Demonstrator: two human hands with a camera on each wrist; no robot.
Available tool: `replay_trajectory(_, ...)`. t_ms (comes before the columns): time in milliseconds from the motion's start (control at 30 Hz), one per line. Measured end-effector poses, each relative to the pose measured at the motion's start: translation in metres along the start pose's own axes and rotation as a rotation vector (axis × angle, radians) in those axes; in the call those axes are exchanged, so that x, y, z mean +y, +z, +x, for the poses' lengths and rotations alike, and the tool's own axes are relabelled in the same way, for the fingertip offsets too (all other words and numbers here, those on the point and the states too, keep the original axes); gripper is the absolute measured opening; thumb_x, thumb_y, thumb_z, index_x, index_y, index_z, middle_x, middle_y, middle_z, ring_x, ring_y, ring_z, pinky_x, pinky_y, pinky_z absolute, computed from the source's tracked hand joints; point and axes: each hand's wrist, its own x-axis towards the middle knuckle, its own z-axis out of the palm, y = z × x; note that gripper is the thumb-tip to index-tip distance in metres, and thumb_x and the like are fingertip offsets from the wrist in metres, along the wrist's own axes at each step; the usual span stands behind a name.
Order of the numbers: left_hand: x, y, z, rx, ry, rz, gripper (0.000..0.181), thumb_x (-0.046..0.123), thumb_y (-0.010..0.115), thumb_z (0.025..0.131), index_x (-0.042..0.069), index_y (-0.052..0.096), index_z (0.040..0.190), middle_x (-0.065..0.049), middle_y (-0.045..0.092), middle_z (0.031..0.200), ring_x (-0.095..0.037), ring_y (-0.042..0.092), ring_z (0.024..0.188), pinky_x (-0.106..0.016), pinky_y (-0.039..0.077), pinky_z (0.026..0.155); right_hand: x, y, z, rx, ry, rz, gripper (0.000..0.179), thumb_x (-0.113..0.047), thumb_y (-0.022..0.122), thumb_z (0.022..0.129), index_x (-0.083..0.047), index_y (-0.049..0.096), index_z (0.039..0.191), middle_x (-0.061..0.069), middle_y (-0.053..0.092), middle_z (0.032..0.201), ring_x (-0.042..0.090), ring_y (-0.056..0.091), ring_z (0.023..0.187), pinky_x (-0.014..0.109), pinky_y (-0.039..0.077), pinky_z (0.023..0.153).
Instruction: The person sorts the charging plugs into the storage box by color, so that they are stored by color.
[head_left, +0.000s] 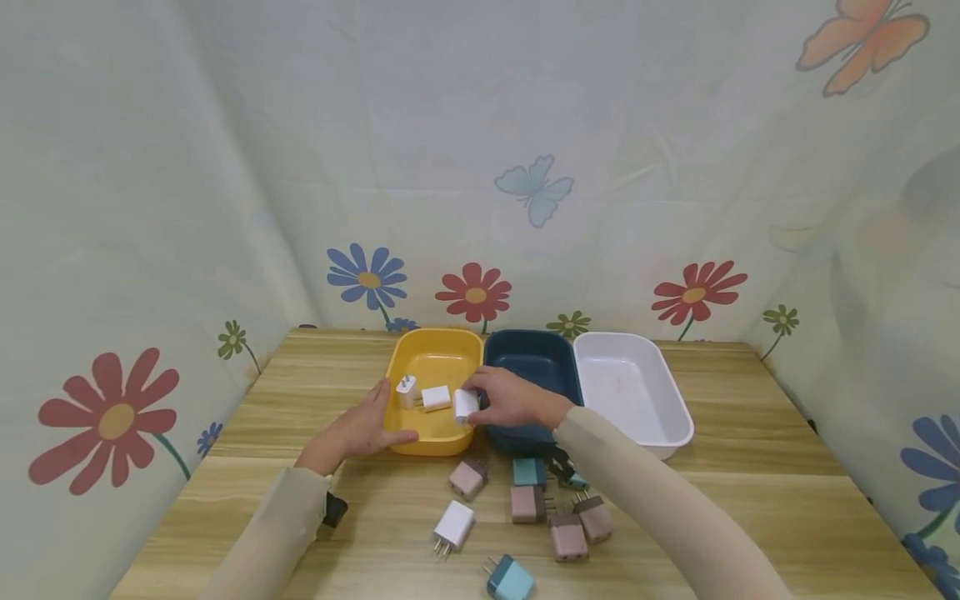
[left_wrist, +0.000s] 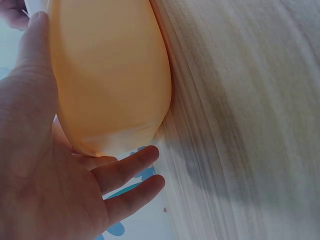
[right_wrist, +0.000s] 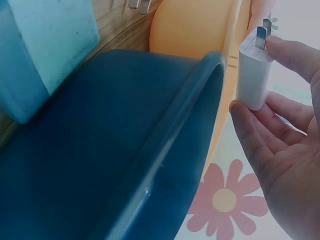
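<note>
My right hand (head_left: 513, 396) pinches a white charger plug (right_wrist: 253, 77) between thumb and fingers, over the right side of the yellow tub (head_left: 437, 448). In the right wrist view its two metal prongs (right_wrist: 261, 38) point up beside the thumb. Inside the tub are two more white charger plugs, one with prongs up (head_left: 407, 387) and one on its side (head_left: 436, 399). My left hand (head_left: 362, 427) rests against the tub's near left corner. Its thumb lies along the rim, while the other fingers extend loosely by the outer wall (left_wrist: 112, 75).
A dark blue tub (head_left: 528, 337) and a white tub (head_left: 622, 375) stand right of the yellow one. In front lie a white charger plug (head_left: 454, 523), several pink-and-brown plugs (head_left: 567, 537), and several teal plugs (head_left: 512, 579). A patterned cloth (head_left: 420, 125) hangs behind the wooden table (head_left: 247, 433).
</note>
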Motion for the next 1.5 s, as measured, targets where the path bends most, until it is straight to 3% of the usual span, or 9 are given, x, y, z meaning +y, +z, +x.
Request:
replay_trajectory(633, 0.000, 0.000, 0.000, -0.003, -0.006, -0.015, 0.117, 0.063, 0.065, 0.076, 0.001, 0.000, 0.150, -0.021, 0.008, 0.155, -0.043, 0.029, 0.133, -0.055, 0.028, 0.105, 0.008, 0.007, 0.015, 0.026, 0.030, 0.042, 0.045, -0.036, 0.074, 0.082, -0.011, 0.061, 0.117, -0.004, 0.058, 0.104, 0.013, 0.052, 0.094, 0.023, 0.047, 0.085)
replay_trajectory(1500, 0.005, -0.004, -0.004, -0.024, -0.033, -0.011, 0.118, 0.065, 0.064, 0.077, -0.002, -0.001, 0.149, -0.022, 0.005, 0.155, -0.043, 0.026, 0.135, -0.054, 0.026, 0.106, 0.019, 0.002, 0.027, 0.057, 0.072, 0.083, 0.048, -0.032, 0.077, 0.080, -0.008, 0.062, 0.119, -0.001, 0.059, 0.106, 0.015, 0.051, 0.093, 0.022, 0.047, 0.084)
